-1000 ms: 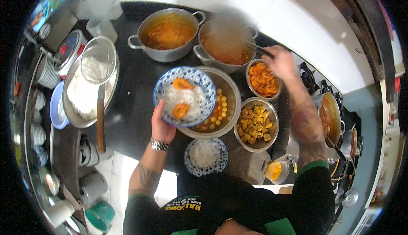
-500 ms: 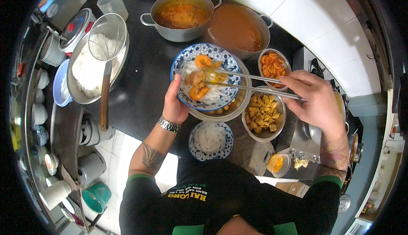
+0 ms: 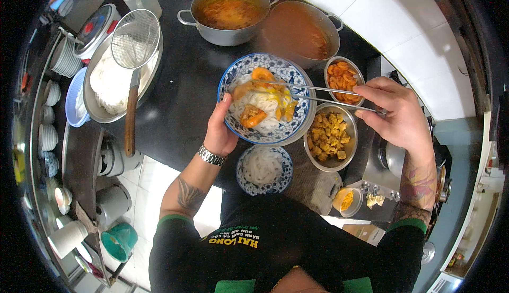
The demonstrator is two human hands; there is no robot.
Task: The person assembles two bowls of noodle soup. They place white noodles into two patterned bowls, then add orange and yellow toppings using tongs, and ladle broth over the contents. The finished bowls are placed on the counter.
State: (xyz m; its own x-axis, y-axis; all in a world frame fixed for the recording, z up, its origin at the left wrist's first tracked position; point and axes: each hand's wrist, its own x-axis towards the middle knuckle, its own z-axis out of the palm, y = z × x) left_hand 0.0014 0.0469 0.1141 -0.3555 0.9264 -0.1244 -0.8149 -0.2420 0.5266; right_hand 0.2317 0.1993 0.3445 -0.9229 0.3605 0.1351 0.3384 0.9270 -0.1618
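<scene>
My left hand (image 3: 221, 128) grips the left rim of a blue-and-white patterned bowl (image 3: 228, 76), thumb on the edge. White noodles (image 3: 268, 105) lie inside, with orange shrimp (image 3: 253, 116), a brownish piece and yellow bits on top. My right hand (image 3: 391, 110) is closed around a pair of metal chopsticks (image 3: 339, 90), whose tips reach into the bowl over the food. Just below stands a second patterned bowl (image 3: 239, 175) of white noodles. To the right sit a steel bowl of yellow-brown cubes (image 3: 328, 138) and a smaller one of orange shrimp (image 3: 343, 81).
Two big pots, one with orange broth (image 3: 230, 14) and one with reddish-brown broth (image 3: 297, 30), stand at the back. A strainer (image 3: 135, 41) rests across a basin of white noodles (image 3: 108, 89) on the left. A small tub (image 3: 349, 203) sits at the near right.
The chopstick tips have shifted right within the bowl and slightly upward. The brownish piece and shrimp lie differently on the noodles. The held bowl has moved slightly to the right.
</scene>
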